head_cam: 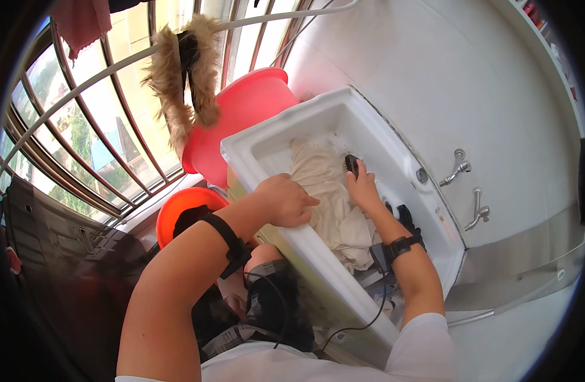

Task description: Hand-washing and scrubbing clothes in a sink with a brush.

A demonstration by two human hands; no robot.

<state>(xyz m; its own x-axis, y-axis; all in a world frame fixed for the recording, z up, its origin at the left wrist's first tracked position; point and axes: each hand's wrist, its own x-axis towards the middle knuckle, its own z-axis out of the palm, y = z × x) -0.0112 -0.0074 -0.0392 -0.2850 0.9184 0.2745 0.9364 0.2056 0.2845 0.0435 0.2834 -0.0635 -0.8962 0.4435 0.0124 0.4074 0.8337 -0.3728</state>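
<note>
A white laundry sink [292, 122] lies before me, with a wet cream-coloured cloth [321, 186] spread down its inside. My right hand [362, 187] grips a dark scrubbing brush [351, 164] by its back; the bristles face the cloth's upper right edge. Over the sink's near rim, my left hand [290, 203] rests at the cloth's left side, the index finger stretched across it and the other fingers curled. Whether it pinches any fabric cannot be told. Some suds show near the sink's far end.
Two metal taps [457, 168] [478, 212] are on the wall to the right. Dark cloth [407, 219] lies by my right forearm. A pink basin [254, 102] and an orange bucket [170, 210] stand left of the sink. A fur trim [168, 76] hangs from a rail before the barred window.
</note>
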